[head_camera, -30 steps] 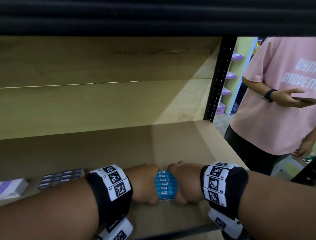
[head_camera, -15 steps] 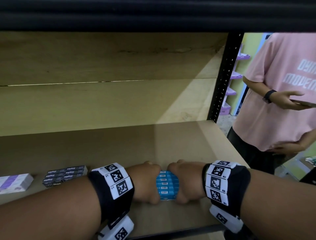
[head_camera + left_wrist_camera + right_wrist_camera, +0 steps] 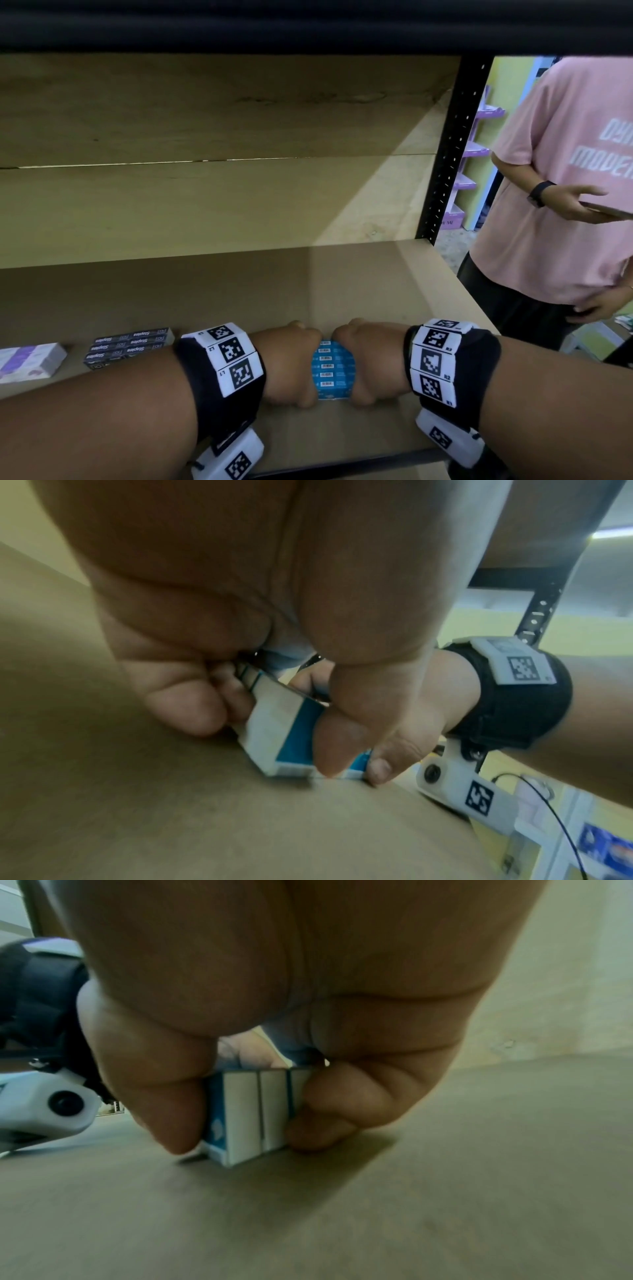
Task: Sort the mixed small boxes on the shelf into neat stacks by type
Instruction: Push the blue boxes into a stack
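A tight row of several small blue boxes [image 3: 332,371] with barcodes stands on edge on the shelf board [image 3: 239,298]. My left hand [image 3: 289,366] grips its left end and my right hand [image 3: 371,366] grips its right end, thumbs and curled fingers clamping front and back. The left wrist view shows the blue boxes [image 3: 284,737] pinched between my left hand's thumb and fingers. From the right wrist the blue boxes [image 3: 246,1112] rest on the board between thumb and curled fingers. Dark staple boxes [image 3: 128,346] lie stacked to the left, a white-and-purple box [image 3: 29,359] further left.
A black perforated shelf post [image 3: 448,154] stands at the right rear. A person in a pink shirt [image 3: 561,171] stands just right of the shelf, holding a phone. A dark upper shelf edge [image 3: 308,24] hangs overhead. The wooden back panel [image 3: 205,137] closes the rear.
Both hands stay clamped on the blue boxes in the same place. The bystander's lower hand has shifted slightly, and my head view has drifted a little.
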